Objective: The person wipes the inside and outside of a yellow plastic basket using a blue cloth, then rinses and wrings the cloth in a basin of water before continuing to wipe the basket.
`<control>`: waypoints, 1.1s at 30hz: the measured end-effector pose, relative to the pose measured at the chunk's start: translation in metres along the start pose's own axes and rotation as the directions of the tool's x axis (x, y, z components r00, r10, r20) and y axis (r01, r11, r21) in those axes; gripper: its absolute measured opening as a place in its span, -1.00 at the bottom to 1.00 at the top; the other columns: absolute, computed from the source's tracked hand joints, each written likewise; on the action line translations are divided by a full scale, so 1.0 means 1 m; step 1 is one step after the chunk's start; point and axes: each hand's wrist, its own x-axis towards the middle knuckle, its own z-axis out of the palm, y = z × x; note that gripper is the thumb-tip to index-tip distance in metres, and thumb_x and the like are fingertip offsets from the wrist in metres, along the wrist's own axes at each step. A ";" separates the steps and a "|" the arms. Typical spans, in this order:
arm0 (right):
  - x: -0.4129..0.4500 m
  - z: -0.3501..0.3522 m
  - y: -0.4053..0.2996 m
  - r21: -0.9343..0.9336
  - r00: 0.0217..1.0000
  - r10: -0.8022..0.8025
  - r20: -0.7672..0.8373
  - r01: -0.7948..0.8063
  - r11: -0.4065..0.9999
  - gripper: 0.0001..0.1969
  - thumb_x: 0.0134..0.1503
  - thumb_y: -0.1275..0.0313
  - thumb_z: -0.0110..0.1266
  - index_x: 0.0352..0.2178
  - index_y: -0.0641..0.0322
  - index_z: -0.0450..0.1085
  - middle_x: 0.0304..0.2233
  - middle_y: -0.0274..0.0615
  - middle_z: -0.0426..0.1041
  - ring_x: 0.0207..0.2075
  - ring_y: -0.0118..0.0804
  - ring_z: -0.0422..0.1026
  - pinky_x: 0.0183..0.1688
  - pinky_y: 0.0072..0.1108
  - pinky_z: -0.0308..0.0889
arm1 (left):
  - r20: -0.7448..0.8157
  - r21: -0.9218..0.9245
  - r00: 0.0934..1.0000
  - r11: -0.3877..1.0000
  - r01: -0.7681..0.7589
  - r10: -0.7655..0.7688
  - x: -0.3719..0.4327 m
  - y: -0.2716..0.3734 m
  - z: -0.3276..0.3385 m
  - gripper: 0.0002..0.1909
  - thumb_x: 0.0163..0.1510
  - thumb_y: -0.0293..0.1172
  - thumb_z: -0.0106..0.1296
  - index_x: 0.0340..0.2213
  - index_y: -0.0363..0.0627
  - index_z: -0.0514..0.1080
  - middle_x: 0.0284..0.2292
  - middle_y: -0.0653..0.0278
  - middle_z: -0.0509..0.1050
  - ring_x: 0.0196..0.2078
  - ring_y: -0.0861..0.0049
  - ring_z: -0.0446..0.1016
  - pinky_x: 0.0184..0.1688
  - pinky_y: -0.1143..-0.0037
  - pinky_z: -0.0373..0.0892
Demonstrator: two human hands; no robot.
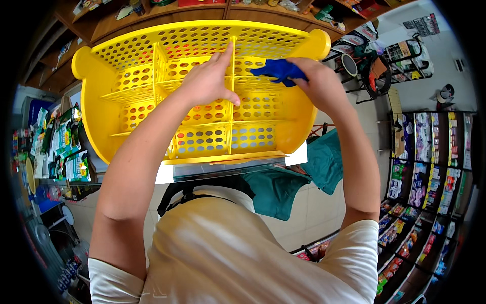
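A yellow plastic basket (298,131) with perforated walls and thin upright dividers (230,129) stands before me, split into several compartments. My left hand (209,81) is over its middle, thumb and index finger spread apart along a central divider and seemingly touching it. In my right hand (311,76), a crumpled blue cloth (275,70) is pinched between thumb and fingers. It hangs over the far right compartment, close to the right wall. Whether the cloth touches the plastic is hard to tell.
The basket rests on a glass-edged counter (197,171). Wooden shelves (182,14) with small goods lie beyond it. Green and white packets (62,140) are stacked at left. Teal fabric (279,193) hangs below the counter. Stocked store shelves (429,163) stand at right, behind a folded wheeled frame (376,74).
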 end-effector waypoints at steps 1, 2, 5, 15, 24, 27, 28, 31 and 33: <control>-0.004 -0.007 0.003 -0.007 1.000 0.010 -0.005 -0.010 1.000 -0.63 0.15 0.43 0.16 0.00 0.25 0.45 -0.19 -0.07 0.61 -0.22 -0.03 0.60 -0.04 -0.39 0.46 | 0.018 0.013 1.000 1.000 0.002 -0.002 0.000 0.000 -0.001 0.54 -0.40 0.07 0.53 0.41 -0.11 -0.28 0.33 -0.16 0.12 0.34 0.09 0.23 0.28 0.19 0.26; -0.009 -0.015 0.008 0.163 0.988 0.139 -0.067 -0.126 0.979 -0.62 0.14 0.41 0.22 0.00 0.25 0.46 -0.19 -0.07 0.61 -0.23 -0.08 0.60 -0.09 -0.43 0.47 | 0.025 -0.008 1.000 1.000 0.013 -0.013 0.001 -0.001 -0.001 0.54 -0.41 0.07 0.53 0.41 -0.09 -0.26 0.31 -0.10 0.16 0.31 0.09 0.27 0.28 0.19 0.26; -0.023 -0.036 0.011 0.421 0.900 0.354 -0.255 -0.226 0.878 -0.65 0.15 0.41 0.29 -0.05 0.28 0.49 -0.30 -0.13 0.61 -0.32 -0.43 0.56 -0.20 -0.58 0.44 | 0.042 -0.027 0.998 0.999 0.038 -0.037 -0.001 0.005 -0.005 0.54 -0.41 0.06 0.53 0.41 -0.07 -0.26 0.27 -0.04 0.23 0.26 0.10 0.33 0.28 0.19 0.25; -0.038 -0.025 0.038 -0.055 0.945 0.006 -0.326 -0.025 0.998 -0.58 -0.03 0.47 0.31 -0.07 0.07 0.52 -0.06 -0.15 0.53 -0.02 -0.05 0.49 0.00 -0.33 0.45 | -0.015 -0.130 1.000 0.991 -0.027 0.025 0.004 -0.005 0.006 0.55 -0.45 -0.04 0.57 0.42 -0.09 -0.24 0.30 0.00 0.21 0.29 0.13 0.28 0.27 0.29 0.27; -0.061 0.004 0.044 0.201 0.956 0.163 -0.244 -0.114 0.973 -0.56 -0.02 0.53 0.22 -0.03 0.03 0.54 0.03 -0.09 0.43 -0.03 -0.03 0.50 -0.01 -0.39 0.48 | -0.017 -0.223 0.999 0.974 0.035 -0.040 0.001 0.001 0.007 0.50 -0.42 -0.19 0.59 0.42 -0.08 -0.19 0.17 0.05 0.36 0.11 0.12 0.48 0.14 0.33 0.42; -0.079 0.007 0.034 0.186 0.959 0.196 -0.204 -0.159 0.970 -0.55 -0.02 0.51 0.23 -0.02 0.02 0.53 0.03 -0.09 0.43 -0.04 -0.02 0.50 0.00 -0.37 0.48 | -0.020 -0.253 1.000 0.967 0.017 -0.022 0.001 0.002 0.009 0.49 -0.40 -0.24 0.59 0.42 -0.06 -0.21 0.16 0.08 0.37 0.10 0.12 0.48 0.13 0.33 0.42; -0.085 0.007 0.030 0.174 0.958 0.211 -0.195 -0.178 0.969 -0.54 -0.02 0.50 0.25 -0.01 0.01 0.52 0.04 -0.08 0.43 -0.04 -0.01 0.50 0.01 -0.36 0.48 | -0.019 -0.255 0.999 0.967 0.023 -0.029 0.001 0.003 0.009 0.49 -0.39 -0.27 0.59 0.42 -0.05 -0.22 0.16 0.07 0.36 0.10 0.12 0.48 0.12 0.33 0.43; -0.102 0.010 0.017 0.159 0.951 0.259 -0.168 -0.233 0.959 -0.50 -0.03 0.48 0.28 0.02 -0.03 0.51 0.05 -0.08 0.42 -0.05 0.01 0.51 0.01 -0.34 0.49 | -0.028 -0.275 0.999 0.961 0.017 -0.026 0.001 0.001 0.010 0.50 -0.38 -0.30 0.59 0.42 -0.04 -0.24 0.17 0.06 0.34 0.11 0.12 0.47 0.11 0.34 0.43; -0.114 0.013 0.012 0.178 0.952 0.255 -0.167 -0.225 0.958 -0.50 -0.03 0.48 0.29 0.01 -0.04 0.51 0.05 -0.09 0.42 -0.05 0.01 0.51 0.00 -0.34 0.49 | -0.038 -0.293 0.999 0.956 0.000 -0.012 0.001 0.001 0.012 0.50 -0.38 -0.30 0.59 0.42 -0.04 -0.25 0.18 0.06 0.33 0.11 0.12 0.47 0.11 0.35 0.44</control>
